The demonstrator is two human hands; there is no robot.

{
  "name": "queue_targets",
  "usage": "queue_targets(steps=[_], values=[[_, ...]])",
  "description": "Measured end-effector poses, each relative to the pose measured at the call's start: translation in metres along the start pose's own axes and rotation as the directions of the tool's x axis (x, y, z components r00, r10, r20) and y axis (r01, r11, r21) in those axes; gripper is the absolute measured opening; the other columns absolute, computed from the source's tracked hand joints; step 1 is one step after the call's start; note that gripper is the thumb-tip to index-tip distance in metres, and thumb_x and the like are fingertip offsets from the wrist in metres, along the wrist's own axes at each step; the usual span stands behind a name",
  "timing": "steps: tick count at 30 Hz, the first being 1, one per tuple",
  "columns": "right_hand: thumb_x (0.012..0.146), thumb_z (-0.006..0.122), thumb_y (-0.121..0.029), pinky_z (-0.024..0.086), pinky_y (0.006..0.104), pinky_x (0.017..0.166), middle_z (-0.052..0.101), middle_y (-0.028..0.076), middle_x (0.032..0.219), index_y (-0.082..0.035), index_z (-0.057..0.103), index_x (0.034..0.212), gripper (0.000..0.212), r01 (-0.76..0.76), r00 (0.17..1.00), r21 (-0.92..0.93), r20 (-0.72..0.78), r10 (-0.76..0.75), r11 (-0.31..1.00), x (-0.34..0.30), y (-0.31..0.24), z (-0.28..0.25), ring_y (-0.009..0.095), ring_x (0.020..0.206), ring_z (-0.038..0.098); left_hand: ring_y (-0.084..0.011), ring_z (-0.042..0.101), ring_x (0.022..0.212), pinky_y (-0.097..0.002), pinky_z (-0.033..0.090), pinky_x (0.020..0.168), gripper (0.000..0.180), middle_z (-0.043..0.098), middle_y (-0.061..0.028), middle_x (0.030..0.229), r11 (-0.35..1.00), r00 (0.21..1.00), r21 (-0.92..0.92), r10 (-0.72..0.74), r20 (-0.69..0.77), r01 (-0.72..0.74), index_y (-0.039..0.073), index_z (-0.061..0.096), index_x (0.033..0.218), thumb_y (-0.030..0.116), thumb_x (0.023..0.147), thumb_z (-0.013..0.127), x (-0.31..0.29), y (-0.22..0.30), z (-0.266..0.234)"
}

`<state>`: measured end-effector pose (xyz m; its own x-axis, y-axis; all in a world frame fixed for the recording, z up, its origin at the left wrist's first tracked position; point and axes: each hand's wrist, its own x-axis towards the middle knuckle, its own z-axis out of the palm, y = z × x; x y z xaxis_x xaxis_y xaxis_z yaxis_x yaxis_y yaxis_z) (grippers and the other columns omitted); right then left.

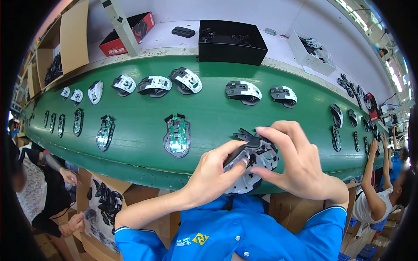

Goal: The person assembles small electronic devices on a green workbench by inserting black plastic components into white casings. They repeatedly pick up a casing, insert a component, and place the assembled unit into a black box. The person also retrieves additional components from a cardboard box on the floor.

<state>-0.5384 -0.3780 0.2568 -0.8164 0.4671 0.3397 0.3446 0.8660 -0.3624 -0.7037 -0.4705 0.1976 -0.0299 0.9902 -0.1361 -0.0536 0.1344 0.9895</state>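
Close in front of me, above the near edge of the green conveyor belt, I hold a computer mouse shell (268, 155) tilted with its inner side showing. It is grey and black, with ribs and posts inside and dark prongs sticking out at its far end. My left hand (213, 173) is closed on its left side, thumb lying on the inner face. My right hand (296, 163) grips it from the right, fingertips on the far edge and thumb near the inner face. A mouse base with a green circuit board (177, 135) lies on the belt left of my hands.
White-and-black mouse shells (243, 92) line the belt's far side; more circuit-board bases (105, 132) lie at left. A black box (233, 41) and a white box (311, 52) with parts stand on the shelf. Co-workers sit at left and right; a parts carton (102, 200) is lower left.
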Motion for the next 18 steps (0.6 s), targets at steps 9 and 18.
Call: queue_targets(steps=[9, 18], values=[[0.070, 0.075, -0.016, 0.048, 0.0348, 0.057, 0.055, 0.009, 0.089, -0.006, 0.049, 0.118, 0.056, -0.135, 0.977, 0.194, 0.192, 0.097, 0.972, 0.005, 0.004, 0.006, 0.026, 0.076, 0.059, -0.0225, 0.059, 0.082, -0.0323, 0.047, 0.072, 0.029, 0.055, -0.0119, 0.097, 0.952, 0.959, 0.186, 0.265, -0.104, -0.242, -0.002, 0.056, 0.107, 0.001, 0.079, 0.059, 0.000, -0.002, 0.000], [0.073, 0.072, -0.015, 0.048, 0.0311, 0.065, 0.057, 0.011, 0.091, -0.002, 0.055, 0.112, 0.044, -0.210, 0.976, 0.488, 0.158, 0.151, 0.847, 0.005, 0.010, 0.025, 0.022, 0.078, 0.060, -0.0208, 0.058, 0.079, -0.0304, 0.047, 0.068, 0.026, 0.054, -0.0117, 0.094, 0.944, 0.934, 0.170, 0.311, -0.176, -0.283, -0.002, 0.057, 0.103, 0.002, 0.077, 0.060, 0.000, -0.002, -0.005]])
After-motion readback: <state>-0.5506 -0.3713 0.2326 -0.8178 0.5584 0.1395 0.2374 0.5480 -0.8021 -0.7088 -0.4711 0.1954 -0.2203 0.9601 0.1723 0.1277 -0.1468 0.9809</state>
